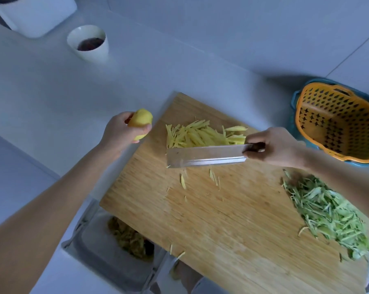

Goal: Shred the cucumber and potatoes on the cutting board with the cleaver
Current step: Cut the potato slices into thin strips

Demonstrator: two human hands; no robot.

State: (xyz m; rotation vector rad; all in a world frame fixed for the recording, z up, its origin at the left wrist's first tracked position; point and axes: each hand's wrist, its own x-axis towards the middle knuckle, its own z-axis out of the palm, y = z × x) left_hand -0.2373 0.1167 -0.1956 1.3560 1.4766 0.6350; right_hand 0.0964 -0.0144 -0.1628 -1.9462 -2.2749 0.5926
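Note:
A wooden cutting board (221,219) lies on the white counter. My left hand (121,132) grips a peeled yellow potato (140,119) just off the board's left corner. My right hand (274,146) holds the cleaver (204,157) by its dark handle, blade lying across the board's upper part. Behind the blade sits a pile of yellow potato shreds (202,134). A few stray shreds lie in front of the blade. A heap of green cucumber shreds (327,215) covers the board's right end, partly under my right forearm.
An orange perforated basket (336,124) in a blue tub stands at the right. A white cup (88,42) with dark contents and a white container (35,15) stand at the back left. Below the board's near left edge is a grey bin (107,251) holding peelings.

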